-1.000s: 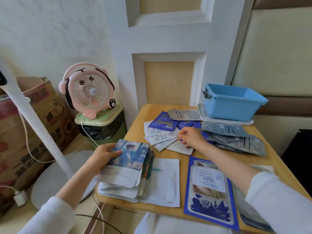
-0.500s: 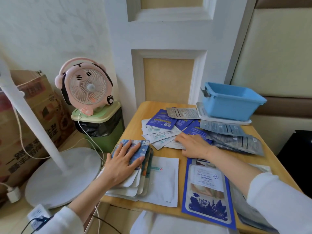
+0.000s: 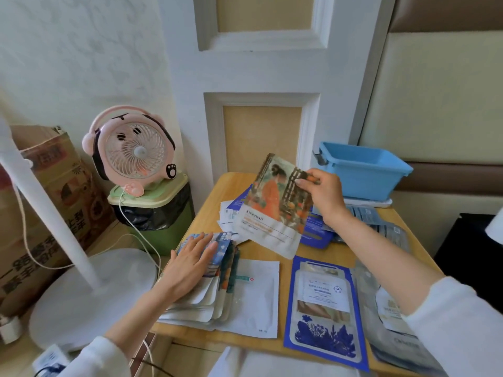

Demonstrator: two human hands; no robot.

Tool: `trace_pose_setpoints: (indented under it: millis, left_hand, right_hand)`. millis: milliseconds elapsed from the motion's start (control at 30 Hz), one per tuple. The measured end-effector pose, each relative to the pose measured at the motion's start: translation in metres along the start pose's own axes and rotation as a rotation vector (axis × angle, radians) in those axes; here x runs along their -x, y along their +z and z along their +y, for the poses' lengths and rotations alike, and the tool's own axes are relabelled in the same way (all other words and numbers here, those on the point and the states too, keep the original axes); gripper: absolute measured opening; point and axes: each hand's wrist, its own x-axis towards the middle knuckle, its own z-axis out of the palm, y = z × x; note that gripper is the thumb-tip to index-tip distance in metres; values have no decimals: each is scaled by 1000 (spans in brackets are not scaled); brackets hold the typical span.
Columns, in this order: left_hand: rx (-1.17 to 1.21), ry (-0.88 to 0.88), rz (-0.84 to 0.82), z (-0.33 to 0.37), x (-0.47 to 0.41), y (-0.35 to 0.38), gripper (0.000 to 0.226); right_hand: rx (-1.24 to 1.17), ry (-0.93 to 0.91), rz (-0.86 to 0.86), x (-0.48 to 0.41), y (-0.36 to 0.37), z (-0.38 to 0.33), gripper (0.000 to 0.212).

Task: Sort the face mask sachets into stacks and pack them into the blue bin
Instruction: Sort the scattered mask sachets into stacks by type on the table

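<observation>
My right hand (image 3: 322,195) pinches the top corner of a sachet with an orange-robed figure (image 3: 272,208), held up above the wooden table (image 3: 215,190), hanging tilted. My left hand (image 3: 190,263) lies flat, fingers spread, on a stack of picture sachets (image 3: 217,295) at the table's front left. Loose white and blue sachets (image 3: 231,213) lie in the middle behind the lifted one. A blue-bordered sachet (image 3: 324,308) lies at the front, grey sachets (image 3: 381,224) at the right. The blue bin (image 3: 364,170) stands at the back right, with nothing visible inside.
A plain white sachet (image 3: 258,297) lies beside the stack. A pink desk fan (image 3: 133,153) sits on a green waste bin (image 3: 160,210) left of the table. A white floor-fan pole and base (image 3: 81,295) and a cardboard box (image 3: 49,202) stand further left.
My right hand has lifted the orange-figure sachet out of the loose pile in the middle of the table. My left hand, which first held the picture stack, now presses flat on it.
</observation>
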Motion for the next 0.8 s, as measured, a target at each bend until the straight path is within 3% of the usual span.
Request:
trace_pose_setpoints:
  millis: [67,167,267,333,433,600,733,800]
  left_hand:
    - [85,33,45,4,1,-3,82]
    - [484,39,124,20,7,-17,95]
    - [1017,-43,-4,38,6,-41,86]
    - [1153,-101,-102,43,5,-60,79]
    - [1015,-156,-113,29,7,-76,54]
    - [475,-330,90,2,13,-65,20]
    - [172,-356,147,-8,14,-49,25]
    - [57,-317,170,-10,14,-44,43]
  right_hand:
    - [-147,111,-29,3,4,1,18]
    - [-300,216,-83,11,15,-2,9]
    - [-350,293,-141,19,36,-4,16]
    - [-243,300,-210,24,55,-2,11]
    - [-111,325,-324,34,83,3,17]
    - [-45,408,-503,46,113,12,18]
    - [-11,450,-589,48,116,18,29]
    - [23,412,-598,49,116,22,28]
